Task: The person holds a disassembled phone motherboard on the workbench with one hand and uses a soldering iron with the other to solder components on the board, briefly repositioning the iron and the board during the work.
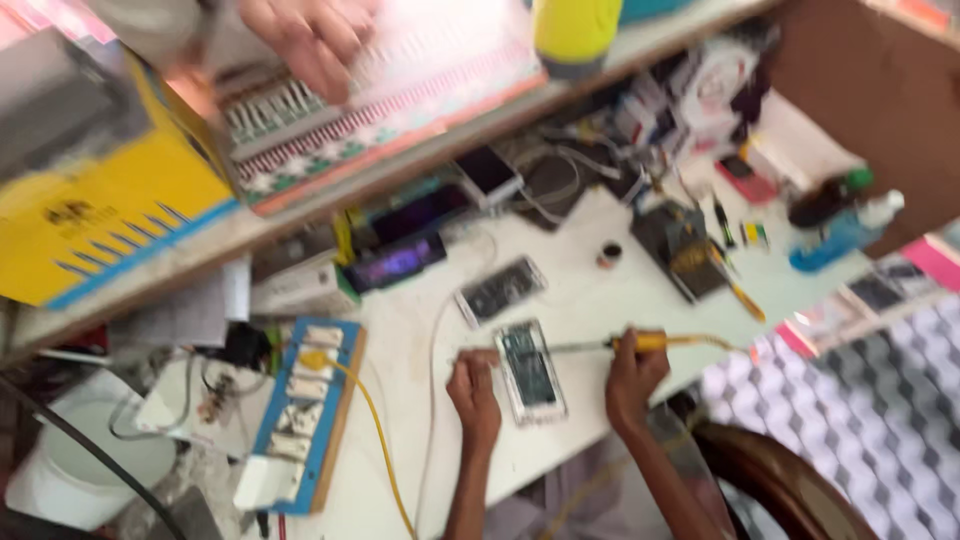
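An opened phone point(530, 370) lies face up on the white worktable point(580, 300). My right hand point(635, 378) grips a soldering iron point(640, 343) by its yellow handle, and the metal tip points left onto the phone's top end. My left hand point(473, 395) rests with curled fingers against the phone's left edge. The blur hides whether it pinches anything thin. Both forearms come up from the bottom edge.
Another person's hand point(312, 40) lies on the patterned counter point(400, 110) above, beside a yellow box point(100, 200) and a yellow cup point(575, 30). A second phone point(500, 290), a blue power strip point(300, 420), a yellow cable point(375, 430), tools and bottles point(840, 220) crowd the table.
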A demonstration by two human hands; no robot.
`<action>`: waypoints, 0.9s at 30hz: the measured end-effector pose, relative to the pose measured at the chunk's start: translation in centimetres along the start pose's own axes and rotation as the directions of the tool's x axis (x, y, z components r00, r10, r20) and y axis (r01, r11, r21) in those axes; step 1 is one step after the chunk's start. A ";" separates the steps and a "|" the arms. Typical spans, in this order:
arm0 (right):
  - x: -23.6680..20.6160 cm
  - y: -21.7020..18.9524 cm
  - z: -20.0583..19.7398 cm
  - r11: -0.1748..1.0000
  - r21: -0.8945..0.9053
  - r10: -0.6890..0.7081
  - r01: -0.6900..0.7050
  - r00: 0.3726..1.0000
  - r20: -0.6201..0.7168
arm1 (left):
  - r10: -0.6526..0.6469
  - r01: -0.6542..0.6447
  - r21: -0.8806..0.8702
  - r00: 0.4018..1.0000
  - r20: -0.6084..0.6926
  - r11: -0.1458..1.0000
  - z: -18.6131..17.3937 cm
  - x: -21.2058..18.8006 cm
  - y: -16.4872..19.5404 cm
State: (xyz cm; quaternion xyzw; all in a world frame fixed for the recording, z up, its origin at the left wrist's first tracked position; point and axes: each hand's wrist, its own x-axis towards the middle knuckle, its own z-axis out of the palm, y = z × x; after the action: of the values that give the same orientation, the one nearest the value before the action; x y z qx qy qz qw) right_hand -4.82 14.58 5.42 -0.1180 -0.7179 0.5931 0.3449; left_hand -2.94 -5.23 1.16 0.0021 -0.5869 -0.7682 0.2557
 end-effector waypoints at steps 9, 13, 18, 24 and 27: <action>0.0 -1.6 0.4 0.975 0.007 0.222 -0.223 0.972 0.071 | -0.140 0.128 -0.073 0.968 -0.210 0.989 1.2 -1.5 -0.2; -0.1 -2.5 0.7 0.981 0.019 0.189 -0.193 0.973 0.129 | -0.132 0.068 -0.212 0.943 -0.307 0.975 2.9 -3.5 0.0; -0.1 -3.1 0.8 0.987 0.031 0.154 -0.159 0.981 0.117 | -0.083 0.049 -0.134 0.962 -0.259 0.990 3.5 -3.8 0.2; 0.1 -3.5 0.9 0.979 0.026 0.199 -0.203 0.973 0.117 | -0.110 0.061 -0.180 0.955 -0.274 0.982 3.7 -2.1 -0.2; 0.2 -3.3 0.9 0.975 0.008 0.220 -0.223 0.968 0.120 | -0.062 0.016 -0.202 0.973 -0.224 0.979 3.7 -1.8 -0.1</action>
State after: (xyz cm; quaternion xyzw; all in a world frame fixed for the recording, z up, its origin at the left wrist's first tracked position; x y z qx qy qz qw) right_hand -4.76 13.17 8.52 -0.1583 -0.7131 0.6415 0.2344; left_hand -2.58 -1.13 1.67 0.0766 -0.4739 -0.8225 0.3052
